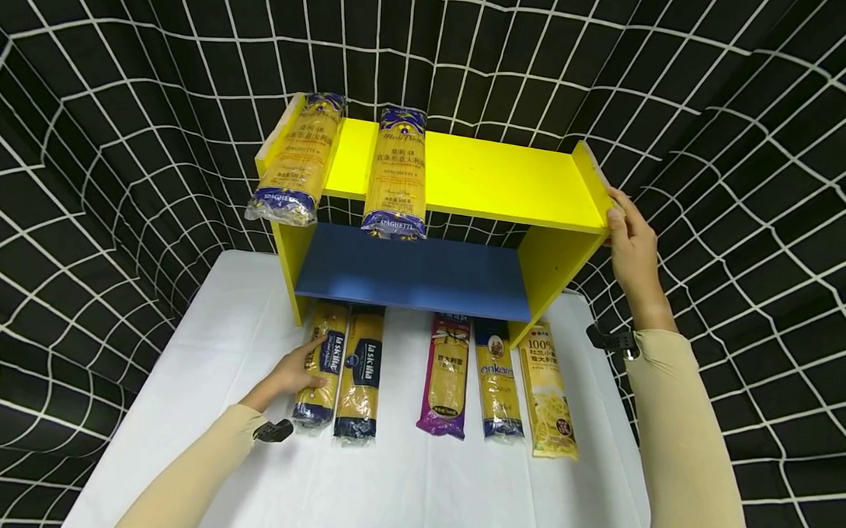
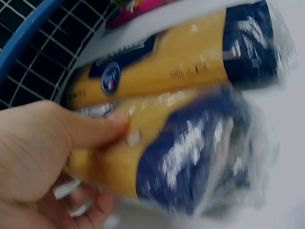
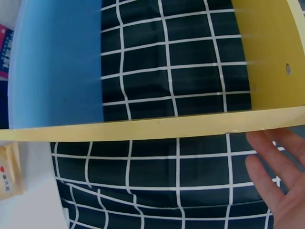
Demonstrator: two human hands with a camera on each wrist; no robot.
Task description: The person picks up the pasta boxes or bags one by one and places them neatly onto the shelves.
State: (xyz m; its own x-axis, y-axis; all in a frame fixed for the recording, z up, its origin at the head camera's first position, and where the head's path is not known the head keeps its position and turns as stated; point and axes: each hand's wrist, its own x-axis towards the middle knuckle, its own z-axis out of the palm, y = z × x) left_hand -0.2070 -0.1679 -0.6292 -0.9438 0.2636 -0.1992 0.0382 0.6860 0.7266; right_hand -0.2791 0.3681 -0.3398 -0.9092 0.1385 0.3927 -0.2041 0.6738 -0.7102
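Note:
In the head view my left hand (image 1: 293,372) holds a spaghetti pack with a dark blue label (image 1: 326,400) at the left end of the lower row. The left wrist view shows the thumb across the clear pack (image 2: 190,152) and fingers at its underside. Beside it lies a similar blue-and-yellow pack (image 2: 195,52). My right hand (image 1: 633,244) touches the upper right side panel of a yellow shelf (image 1: 499,177). Seen from the right wrist, the visible fingers (image 3: 267,162) are fairly straight, against the outside of that panel.
Two spaghetti packs (image 1: 396,170) lean on the yellow top tier. Under the blue shelf board (image 1: 416,271) are a purple-edged pasta pack (image 1: 447,381), a blue-and-yellow one (image 1: 497,387) and a pale yellow one (image 1: 549,400). A white cloth covers the table (image 1: 387,496); black gridded curtain surrounds it.

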